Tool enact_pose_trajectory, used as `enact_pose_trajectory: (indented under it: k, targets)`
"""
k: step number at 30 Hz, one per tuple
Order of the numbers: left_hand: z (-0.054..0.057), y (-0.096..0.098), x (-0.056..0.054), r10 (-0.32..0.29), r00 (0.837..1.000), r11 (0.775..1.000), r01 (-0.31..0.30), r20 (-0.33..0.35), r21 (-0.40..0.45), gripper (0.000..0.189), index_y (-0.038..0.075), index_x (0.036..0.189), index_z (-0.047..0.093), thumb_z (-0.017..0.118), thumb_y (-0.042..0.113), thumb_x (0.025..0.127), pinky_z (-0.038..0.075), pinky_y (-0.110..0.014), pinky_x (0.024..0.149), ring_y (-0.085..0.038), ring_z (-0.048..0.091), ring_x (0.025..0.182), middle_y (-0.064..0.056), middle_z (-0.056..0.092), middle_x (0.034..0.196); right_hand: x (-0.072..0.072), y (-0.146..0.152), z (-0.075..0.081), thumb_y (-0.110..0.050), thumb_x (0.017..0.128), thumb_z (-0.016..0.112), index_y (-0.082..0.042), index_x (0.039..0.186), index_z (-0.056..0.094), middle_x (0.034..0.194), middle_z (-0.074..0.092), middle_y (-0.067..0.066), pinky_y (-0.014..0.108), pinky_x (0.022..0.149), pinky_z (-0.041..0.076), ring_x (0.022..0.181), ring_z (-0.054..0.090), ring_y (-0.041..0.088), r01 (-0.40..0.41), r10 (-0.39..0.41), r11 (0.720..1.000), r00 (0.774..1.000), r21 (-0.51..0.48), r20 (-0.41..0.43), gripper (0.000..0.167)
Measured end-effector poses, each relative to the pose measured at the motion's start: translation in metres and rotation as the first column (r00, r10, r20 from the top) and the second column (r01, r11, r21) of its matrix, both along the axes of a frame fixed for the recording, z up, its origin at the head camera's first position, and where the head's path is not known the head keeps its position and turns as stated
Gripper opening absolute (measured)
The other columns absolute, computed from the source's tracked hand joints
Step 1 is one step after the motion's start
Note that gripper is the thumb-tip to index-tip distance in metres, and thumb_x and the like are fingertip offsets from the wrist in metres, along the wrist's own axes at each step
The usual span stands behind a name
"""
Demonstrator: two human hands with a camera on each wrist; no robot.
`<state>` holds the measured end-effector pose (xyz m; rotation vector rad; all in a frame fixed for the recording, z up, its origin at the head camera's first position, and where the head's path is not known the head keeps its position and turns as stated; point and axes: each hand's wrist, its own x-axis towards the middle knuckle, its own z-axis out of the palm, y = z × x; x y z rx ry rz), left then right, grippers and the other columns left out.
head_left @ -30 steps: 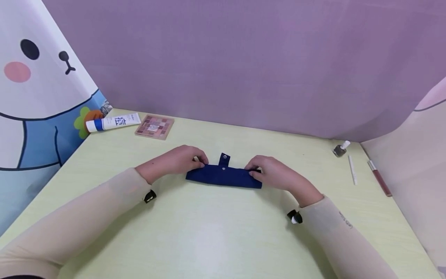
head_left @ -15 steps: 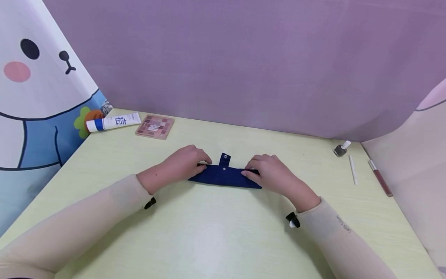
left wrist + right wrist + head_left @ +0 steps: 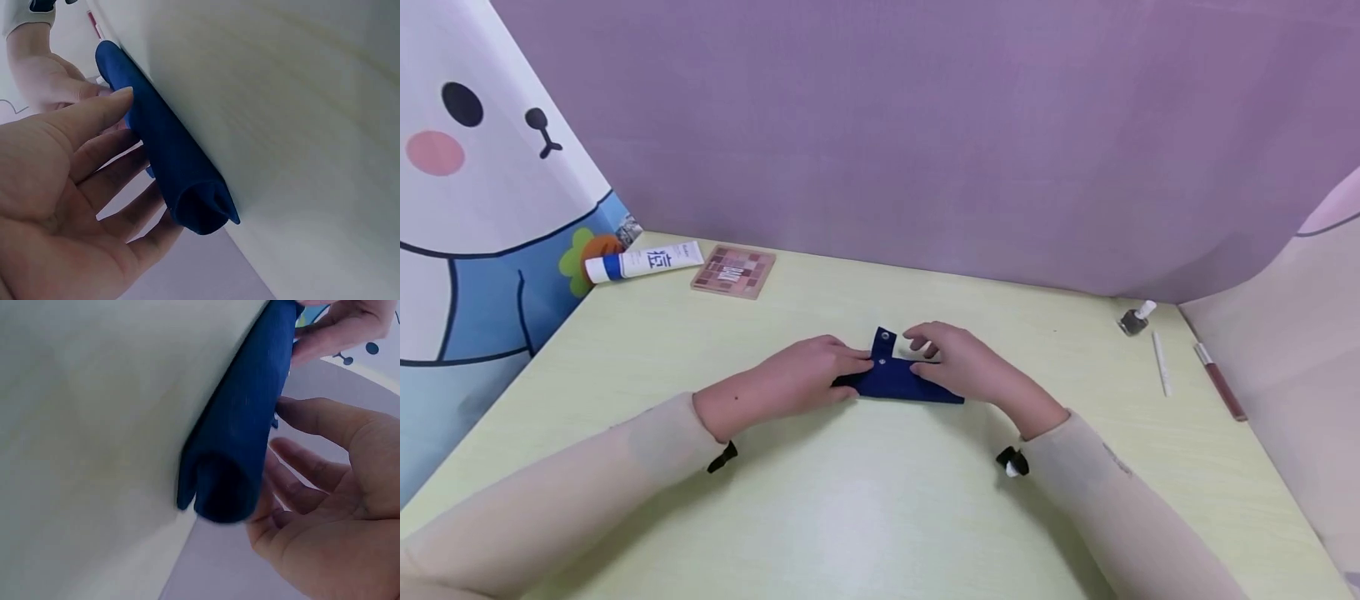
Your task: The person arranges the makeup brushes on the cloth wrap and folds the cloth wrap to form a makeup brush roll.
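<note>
A navy fabric pouch, rolled into a tube, lies across the table. Its short snap strap sticks out from the far side, flat and unfastened, showing a metal stud. My left hand holds the left half, thumb at the near edge and fingers over the top reaching the strap's base; the left end is hidden under it. In the left wrist view the roll shows a hollow end. With the thumb by the top edge, my right hand has its other fingers loosely bent, raised beside the strap.
At the back left of the table lie a white-and-blue tube and a pink palette. A small dark bottle with a white cap, a white stick and a lip gloss tube lie at the right.
My left hand has slid right along the pouch from its left end to near the strap. My right hand has shifted left, and its fingers have lifted off toward the strap.
</note>
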<state>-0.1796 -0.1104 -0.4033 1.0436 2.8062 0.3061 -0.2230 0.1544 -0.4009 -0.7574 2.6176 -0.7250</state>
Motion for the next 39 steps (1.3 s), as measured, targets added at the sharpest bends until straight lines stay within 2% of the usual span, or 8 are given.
enact_pose_trajectory:
  k: [8,12,17,22,25,28,34,39]
  targets:
    - [-0.003,0.001,-0.001,0.004,1.0,1.0,-0.004,-0.013,0.03,0.05,0.008,0.148,0.065,0.075,0.025,0.102,0.056,-0.047,0.113,-0.033,0.068,0.132,-0.01,0.069,0.148,-0.006,-0.017,-0.005,-0.021,0.104,0.07,-0.005,0.161,0.045,0.14,0.07,0.01,0.045,0.104,0.06,0.126,0.071,0.028,0.061,-0.053,0.995,0.994,-0.084,0.092,0.064]
    - [-0.003,0.003,-0.006,0.059,0.997,0.997,-0.061,0.046,0.049,0.068,0.01,0.159,0.051,0.079,0.026,0.099,0.055,-0.048,0.114,-0.033,0.067,0.134,-0.012,0.067,0.151,-0.008,-0.02,-0.008,-0.026,0.104,0.07,-0.004,0.16,0.046,0.137,0.071,0.009,0.045,0.107,0.059,0.127,0.07,0.027,0.079,-0.07,0.993,0.992,-0.086,0.102,0.065]
    - [-0.001,0.006,-0.014,0.148,0.98,0.987,-0.154,0.133,0.037,0.09,0.014,0.169,0.034,0.084,0.031,0.095,0.052,-0.05,0.118,-0.035,0.062,0.142,-0.014,0.059,0.158,-0.009,-0.022,-0.009,-0.029,0.104,0.071,-0.004,0.156,0.053,0.132,0.074,0.007,0.045,0.107,0.058,0.124,0.071,0.026,0.093,-0.086,0.992,0.992,-0.082,0.092,0.06]
    - [0.001,0.007,-0.021,0.179,0.967,0.983,-0.184,0.184,0.011,0.102,0.016,0.172,0.025,0.086,0.038,0.093,0.058,-0.049,0.107,-0.031,0.067,0.13,-0.012,0.069,0.146,-0.01,-0.021,-0.011,-0.028,0.102,0.072,-0.006,0.147,0.062,0.128,0.075,0.006,0.044,0.104,0.059,0.12,0.071,0.024,0.098,-0.088,0.99,0.991,-0.103,0.103,0.051]
    - [0.001,0.006,-0.025,0.174,0.965,0.984,-0.18,0.198,0.012,0.102,0.016,0.172,0.024,0.085,0.04,0.093,0.058,-0.048,0.106,-0.03,0.068,0.128,-0.009,0.066,0.151,-0.01,-0.02,-0.012,-0.025,0.101,0.073,-0.008,0.141,0.065,0.126,0.074,0.006,0.042,0.102,0.06,0.119,0.072,0.023,0.107,-0.093,0.986,0.989,-0.125,0.116,0.044]
    - [0.0,0.005,-0.026,0.168,0.964,0.984,-0.176,0.207,0.023,0.099,0.016,0.171,0.027,0.085,0.038,0.093,0.056,-0.048,0.109,-0.029,0.066,0.131,-0.002,0.055,0.164,-0.01,-0.02,-0.013,-0.024,0.1,0.075,-0.01,0.135,0.067,0.126,0.074,0.006,0.042,0.102,0.06,0.118,0.072,0.023,0.114,-0.095,0.984,0.986,-0.139,0.136,0.039]
    - [-0.003,0.005,-0.022,0.159,0.969,0.983,-0.174,0.188,0.065,0.093,0.017,0.169,0.033,0.085,0.033,0.094,0.055,-0.049,0.112,-0.03,0.065,0.133,0.0,0.06,0.16,-0.007,-0.018,-0.012,-0.022,0.1,0.075,-0.013,0.127,0.07,0.125,0.076,0.006,0.041,0.1,0.06,0.116,0.072,0.022,0.108,-0.088,0.984,0.986,-0.141,0.141,0.029]
    - [-0.004,0.005,-0.018,0.131,0.98,0.983,-0.148,0.152,0.111,0.085,0.016,0.167,0.039,0.084,0.027,0.095,0.054,-0.05,0.113,-0.031,0.065,0.134,-0.001,0.066,0.152,-0.003,-0.016,-0.01,-0.02,0.101,0.074,-0.017,0.127,0.071,0.124,0.076,0.006,0.043,0.1,0.059,0.114,0.072,0.023,0.103,-0.083,0.985,0.987,-0.14,0.141,0.026]
